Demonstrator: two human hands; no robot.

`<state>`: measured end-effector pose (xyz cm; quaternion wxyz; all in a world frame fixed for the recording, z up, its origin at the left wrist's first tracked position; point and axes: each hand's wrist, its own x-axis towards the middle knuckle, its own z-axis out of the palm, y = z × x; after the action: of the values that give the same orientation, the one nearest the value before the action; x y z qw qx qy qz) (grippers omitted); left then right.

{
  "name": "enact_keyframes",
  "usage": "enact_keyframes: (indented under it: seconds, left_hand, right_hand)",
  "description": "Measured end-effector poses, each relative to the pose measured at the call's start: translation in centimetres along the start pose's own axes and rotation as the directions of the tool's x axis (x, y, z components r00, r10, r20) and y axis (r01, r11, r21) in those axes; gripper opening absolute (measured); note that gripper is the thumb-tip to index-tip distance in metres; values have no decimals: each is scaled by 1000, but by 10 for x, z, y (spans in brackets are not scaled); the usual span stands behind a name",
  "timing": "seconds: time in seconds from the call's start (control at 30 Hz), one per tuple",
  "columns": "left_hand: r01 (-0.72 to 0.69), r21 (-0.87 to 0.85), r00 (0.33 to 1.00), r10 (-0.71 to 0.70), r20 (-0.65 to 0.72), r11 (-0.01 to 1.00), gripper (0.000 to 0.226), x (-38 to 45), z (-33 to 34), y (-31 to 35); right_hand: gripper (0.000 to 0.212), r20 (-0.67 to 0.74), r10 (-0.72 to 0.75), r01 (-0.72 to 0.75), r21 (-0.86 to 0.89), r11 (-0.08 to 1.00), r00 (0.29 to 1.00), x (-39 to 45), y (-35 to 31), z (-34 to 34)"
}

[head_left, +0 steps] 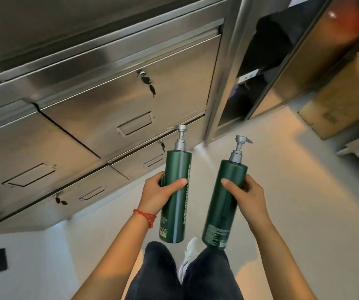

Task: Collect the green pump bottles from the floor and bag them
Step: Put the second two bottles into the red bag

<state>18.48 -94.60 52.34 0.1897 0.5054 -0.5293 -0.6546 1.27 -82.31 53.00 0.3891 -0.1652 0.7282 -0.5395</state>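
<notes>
1. Left hand (pixel 155 194): grip wrapped round the middle of the left bottle (pixel 175 198), thumb lying across its front, fingers hidden behind the body.
2. Right hand (pixel 246 197): grip wrapped round the middle of the right bottle (pixel 225 204), thumb across the front, fingers curled round the far side.
3. Both bottles: dark green, with grey pump heads pointing away from the person and bases toward the legs; both held clear of the floor (pixel 282 191), side by side and apart. The left one stands nearly upright in the view and shows pale lettering down its side; the right one leans slightly rightward at the top, its printed label near the base.
4. Forearms: bare, reaching forward from the lower edge and converging toward the bottles; a red cord bracelet (pixel 146 216) circles the left wrist.
5. Below the bottles: dark trousers (pixel 206 276) and a white shoe (pixel 190 249) on the pale floor.
6. Beyond the hands: steel lockers (pixel 100 109) with keys (pixel 147 81) hanging in the locks.
7. Far right: cardboard box (pixel 343 98) on the floor.
</notes>
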Motion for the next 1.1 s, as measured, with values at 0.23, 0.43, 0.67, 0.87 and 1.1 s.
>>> enact_keyframes:
  seconds: [0.23,0.43,0.67,0.87,1.1]
  left_hand:
    - [-20,44,989,14,149,999,16,36,58,36]
    - [-56,118,949,16,316,991,20,87,103,73]
    - [-154,223,840,9,542,962,20,145,157,126]
    - [-223,267,754,-7,656,938,20,173,214,152]
    - [-282,263,682,0,731,922,19,196,298,167]
  right_hand:
    - [31,-194,-1,15,71,997,981,20,-17,-48]
    - [34,-352,33,13,128,992,935,42,-30,-69]
    - [29,-557,91,53,237,970,825,68,-53,-86]
    - [29,-670,117,84,260,962,733,80,-62,-114]
    - [32,-738,125,96,250,964,663,116,-68,-176]
